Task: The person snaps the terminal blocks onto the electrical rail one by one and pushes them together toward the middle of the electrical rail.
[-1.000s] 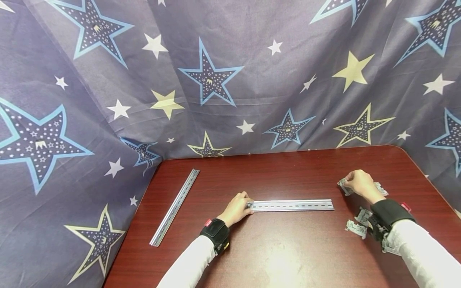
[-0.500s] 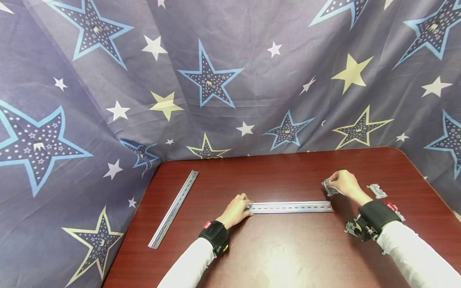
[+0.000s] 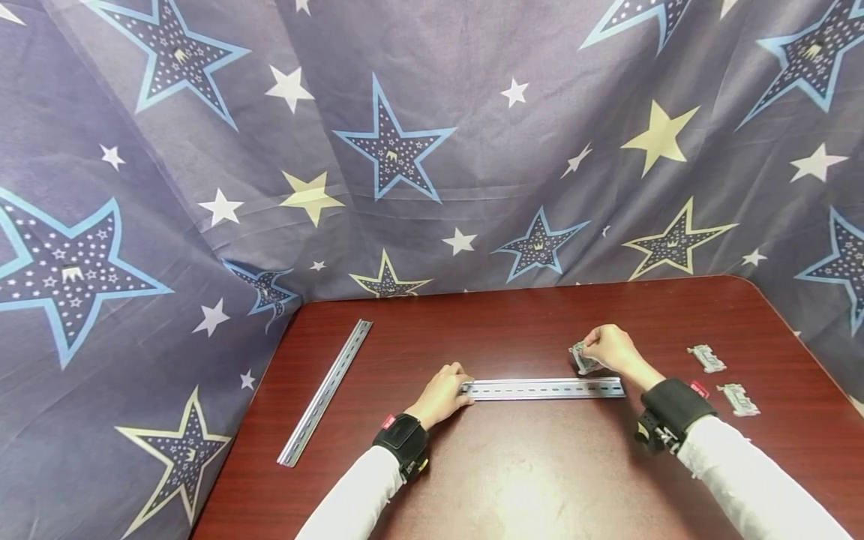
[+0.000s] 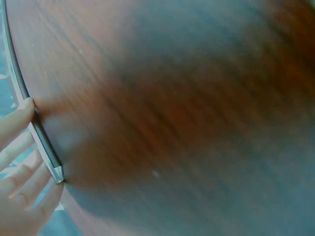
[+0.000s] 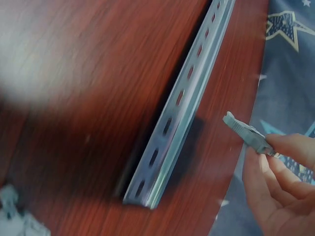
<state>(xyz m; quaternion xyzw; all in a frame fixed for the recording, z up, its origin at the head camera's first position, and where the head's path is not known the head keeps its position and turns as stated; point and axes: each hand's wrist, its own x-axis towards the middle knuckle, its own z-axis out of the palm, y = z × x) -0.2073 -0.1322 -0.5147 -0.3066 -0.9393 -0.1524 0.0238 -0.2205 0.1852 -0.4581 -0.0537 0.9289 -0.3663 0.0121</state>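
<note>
"So, what has just changed; which hand is on the move?"

"Only the right hand [image 3: 613,349]; over the last second it has swung toward nine o'clock, leaving the upper loose block [image 3: 706,358] and the lower loose block [image 3: 739,400] behind at about three o'clock; it carries a small grey block [image 3: 580,360], pinched between thumb and fingers."

"Is that block on the slotted rail [image 3: 543,388] yet?"

"No; it sits just beyond the rail's far edge, about one o'clock from the rail's middle; the right wrist view shows bare table [image 5: 209,147] between the two, and the block held at a slant."

"And the left hand [image 3: 442,394]?"

"Unmoved; its thumb and fingers grip the rail's nine o'clock end, and the rail lies along the nine-to-three line, just where it was."

"What does the change mean for the work?"

"I judge the pick-up finished and the carry nearly so; the block is near enough for fitting, though it would want squaring to the rail first; the left grip seems meant as a steadying hold; no block sits on the stretch of rail I can see."

"Anything else about?"

"A second rail [image 3: 325,394], well apart at nine o'clock, slanting from one to seven; also a blurred pale piece [image 5: 19,219] toward eight o'clock in the right wrist view, too cut off to identify."
</note>
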